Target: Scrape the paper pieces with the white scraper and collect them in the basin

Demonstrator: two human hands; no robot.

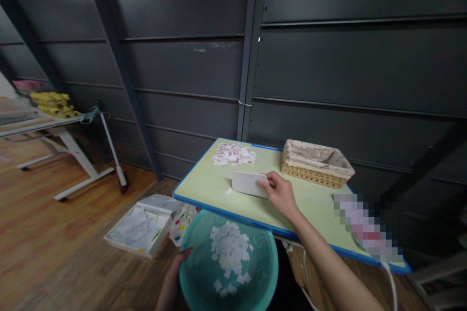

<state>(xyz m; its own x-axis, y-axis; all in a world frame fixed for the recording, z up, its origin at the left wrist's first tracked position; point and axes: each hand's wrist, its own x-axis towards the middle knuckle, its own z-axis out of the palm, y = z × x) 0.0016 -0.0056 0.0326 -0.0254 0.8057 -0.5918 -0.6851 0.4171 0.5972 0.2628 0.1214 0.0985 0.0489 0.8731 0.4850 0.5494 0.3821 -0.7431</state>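
Teal plastic colander [264, 255] is sitting by the near edge of the table [268, 157], your left hand [177, 263] gripping its rim. Your right hand [281, 195] is pinching a white card [247, 184] over the table; a slackening left grip could be spilling the paper squares [230, 247].

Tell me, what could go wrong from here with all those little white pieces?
The left hand holds the teal basket at one side, so it might tip and spill the white pieces inside. The right hand holds a flat white card near a stray scrap; a quick sweep could flick that scrap off to the side, missing the basket. The pile farther back on the table looks loose too, so a knock might scatter it.
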